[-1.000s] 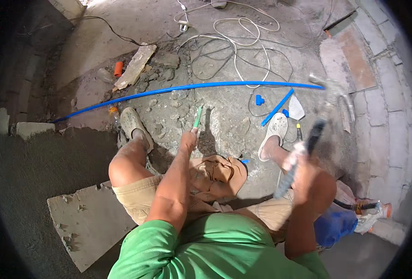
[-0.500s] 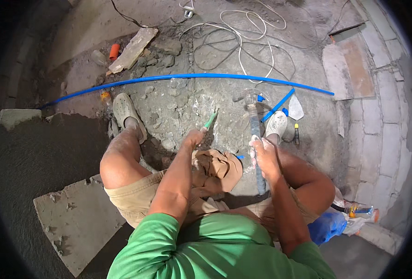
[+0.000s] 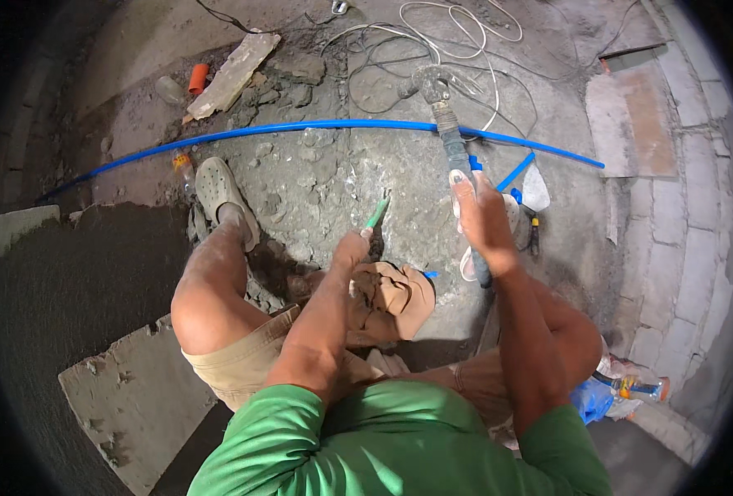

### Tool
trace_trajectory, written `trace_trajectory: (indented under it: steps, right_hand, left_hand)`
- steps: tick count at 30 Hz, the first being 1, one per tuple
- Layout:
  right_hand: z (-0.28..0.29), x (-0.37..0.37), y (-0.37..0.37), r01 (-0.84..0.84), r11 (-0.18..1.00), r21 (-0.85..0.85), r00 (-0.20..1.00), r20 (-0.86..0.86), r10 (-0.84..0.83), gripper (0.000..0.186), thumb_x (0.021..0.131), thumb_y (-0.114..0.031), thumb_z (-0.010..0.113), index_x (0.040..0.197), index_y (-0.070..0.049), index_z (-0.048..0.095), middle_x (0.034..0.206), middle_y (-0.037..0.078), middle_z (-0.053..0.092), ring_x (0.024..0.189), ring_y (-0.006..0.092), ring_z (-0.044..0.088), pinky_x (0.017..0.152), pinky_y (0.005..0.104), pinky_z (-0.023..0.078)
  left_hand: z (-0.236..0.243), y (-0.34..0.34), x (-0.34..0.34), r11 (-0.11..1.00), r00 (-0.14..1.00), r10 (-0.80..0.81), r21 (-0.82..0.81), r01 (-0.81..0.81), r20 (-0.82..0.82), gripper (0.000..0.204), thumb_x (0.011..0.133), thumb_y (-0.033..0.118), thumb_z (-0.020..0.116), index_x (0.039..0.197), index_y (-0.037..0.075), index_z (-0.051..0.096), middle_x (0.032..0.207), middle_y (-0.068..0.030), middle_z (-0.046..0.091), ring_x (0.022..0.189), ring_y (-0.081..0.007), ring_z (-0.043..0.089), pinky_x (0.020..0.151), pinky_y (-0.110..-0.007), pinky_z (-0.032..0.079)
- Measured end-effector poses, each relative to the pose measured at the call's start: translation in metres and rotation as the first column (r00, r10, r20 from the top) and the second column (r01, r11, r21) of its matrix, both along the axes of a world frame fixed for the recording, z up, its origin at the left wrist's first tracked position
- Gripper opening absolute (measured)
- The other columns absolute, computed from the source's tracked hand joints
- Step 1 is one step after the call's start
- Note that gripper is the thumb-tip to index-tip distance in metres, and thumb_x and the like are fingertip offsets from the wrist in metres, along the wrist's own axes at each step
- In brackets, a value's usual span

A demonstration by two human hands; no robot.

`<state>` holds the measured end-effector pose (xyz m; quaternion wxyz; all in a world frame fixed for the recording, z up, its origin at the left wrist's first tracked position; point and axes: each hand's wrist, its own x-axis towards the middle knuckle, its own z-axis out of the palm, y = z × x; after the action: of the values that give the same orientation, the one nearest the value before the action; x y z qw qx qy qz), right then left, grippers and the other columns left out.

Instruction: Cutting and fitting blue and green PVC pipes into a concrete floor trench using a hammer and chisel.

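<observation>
My left hand (image 3: pixel 352 246) is closed around a green chisel (image 3: pixel 376 212), its tip on the broken, rubble-strewn concrete (image 3: pixel 317 194) between my feet. My right hand (image 3: pixel 484 221) grips the tape-wrapped handle of a hammer (image 3: pixel 452 136), whose metal head is raised at upper centre, over the long blue pipe (image 3: pixel 300 125). Beside my right foot lie a short blue pipe (image 3: pixel 515 169), blue fittings, a trowel (image 3: pixel 535 190) and a yellow-handled tool (image 3: pixel 534 236). A bunched tan cloth (image 3: pixel 395 306) lies below my left hand.
Coiled cables (image 3: pixel 466 25) lie on the floor ahead. An orange pipe piece (image 3: pixel 198 78), a broken slab (image 3: pixel 234 74) and a bottle (image 3: pixel 183 165) are at upper left. A board (image 3: pixel 127 413) rests on dark mortar at lower left. A block wall (image 3: pixel 689 215) runs along the right, plastic bags (image 3: pixel 598 397) near it.
The hammer swung from the right side to the middle and is now raised higher, further forward. My left hand has shifted slightly right, still on the chisel.
</observation>
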<state>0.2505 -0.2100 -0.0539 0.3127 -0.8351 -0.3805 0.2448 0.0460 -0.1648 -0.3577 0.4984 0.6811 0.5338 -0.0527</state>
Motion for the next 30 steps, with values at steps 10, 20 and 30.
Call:
trace_trajectory:
  steps: [10, 20, 30]
  right_hand:
    - [-0.101, 0.005, 0.004, -0.039, 0.831, -0.554, 0.999, -0.046, 0.017, 0.065, 0.093, -0.053, 0.042, 0.109, 0.006, 0.061, 0.093, 0.031, 0.064, 0.092, 0.0446, 0.063, 0.076, 0.0467, 0.05]
    - [-0.069, 0.021, 0.029, 0.119, 0.983, -0.14, 0.977, 0.194, -0.091, 0.053, 0.092, -0.044, 0.05, 0.104, 0.006, 0.058, 0.093, 0.032, 0.062, 0.094, 0.0479, 0.059, 0.082, 0.0517, 0.046]
    - [-0.022, 0.025, 0.081, 0.055, 0.948, -0.312, 0.957, -0.254, -0.139, 0.055, 0.091, -0.044, 0.052, 0.097, 0.009, 0.061, 0.085, 0.031, 0.064, 0.084, 0.0447, 0.064, 0.07, 0.0484, 0.049]
  left_hand:
    - [0.007, 0.019, 0.017, 0.989, 0.991, -0.111, -0.102, 0.103, -0.079, 0.06, 0.095, 0.049, 0.041, 0.098, -0.006, 0.064, 0.098, -0.0318, 0.061, 0.099, -0.0465, 0.057, 0.083, -0.049, 0.045]
    - [0.015, 0.016, 0.021, 0.981, 0.981, -0.168, -0.11, 0.157, -0.099, 0.059, 0.095, 0.048, 0.04, 0.1, -0.006, 0.064, 0.101, -0.0315, 0.061, 0.1, -0.0462, 0.057, 0.084, -0.05, 0.044]
    - [-0.026, 0.026, -0.011, 0.97, 0.96, -0.24, -0.084, 0.23, -0.142, 0.061, 0.093, 0.05, 0.043, 0.097, -0.006, 0.066, 0.1, -0.031, 0.062, 0.099, -0.0458, 0.059, 0.081, -0.049, 0.047]
